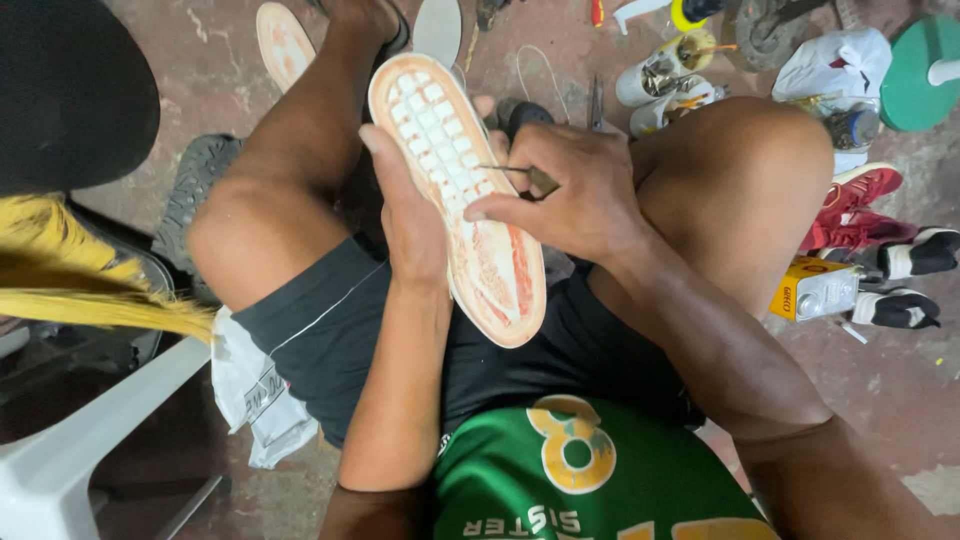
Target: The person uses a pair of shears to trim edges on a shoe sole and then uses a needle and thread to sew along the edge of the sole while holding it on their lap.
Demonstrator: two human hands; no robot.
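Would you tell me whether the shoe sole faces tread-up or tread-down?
Tread-up: the shoe sole shows its grid pattern to the camera, held by the left hand.

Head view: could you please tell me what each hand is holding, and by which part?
The left hand holds the pale, orange-stained shoe sole along its left edge. The right hand pinches a thin metal tool by its handle end.

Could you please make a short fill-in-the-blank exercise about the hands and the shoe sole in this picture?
1. The left hand holds the pale rubber shoe sole along its ____ edge.
2. The right hand pinches a thin ____ tool against the sole.
3. The sole's grid of small squares lies at the end ____ from the person's body.
4. On the floor beside the right knee lies a ____ rectangular tin can.

Missing words: left; metal; farthest; yellow
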